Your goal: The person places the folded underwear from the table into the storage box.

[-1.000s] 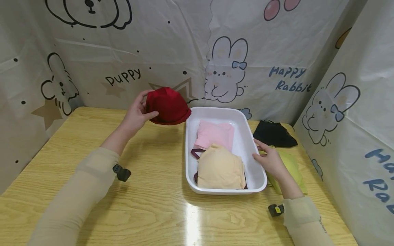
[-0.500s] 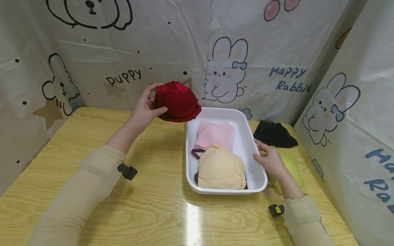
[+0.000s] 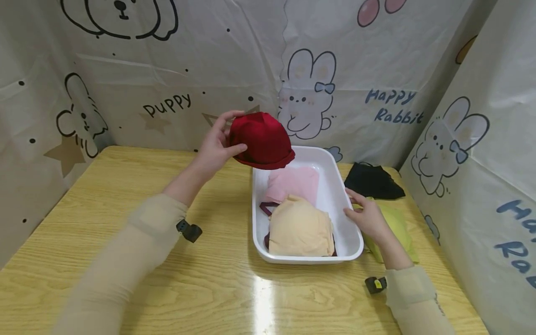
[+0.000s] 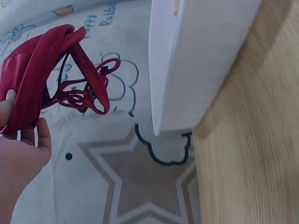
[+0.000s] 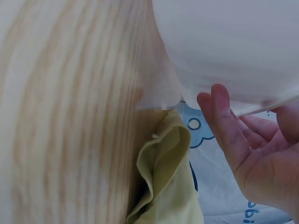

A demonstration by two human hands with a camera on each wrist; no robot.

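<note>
My left hand (image 3: 217, 146) grips a folded red bra (image 3: 263, 140) by its left side, thumb in front and fingers behind. The bra is up in the air over the far left corner of the white plastic tub (image 3: 307, 259). In the left wrist view, its thin red straps (image 4: 88, 91) dangle in loops. My right hand (image 3: 369, 219) holds the tub's right rim, thumb on the inner side and fingers outside. Inside the tub lie a folded pink garment (image 3: 295, 181) at the far end and a beige bra (image 3: 299, 228) at the near end, over something dark maroon.
Right of the tub, a black garment (image 3: 374, 181) and a yellow-green one (image 3: 395, 228) lie on the wooden table (image 3: 201, 288); my right forearm partly covers the latter. A printed cloth (image 3: 234, 56) rises behind and at both sides.
My left hand has carried the red bra rightward, from left of the tub to over its far left corner. The right hand and the tub have stayed put.
</note>
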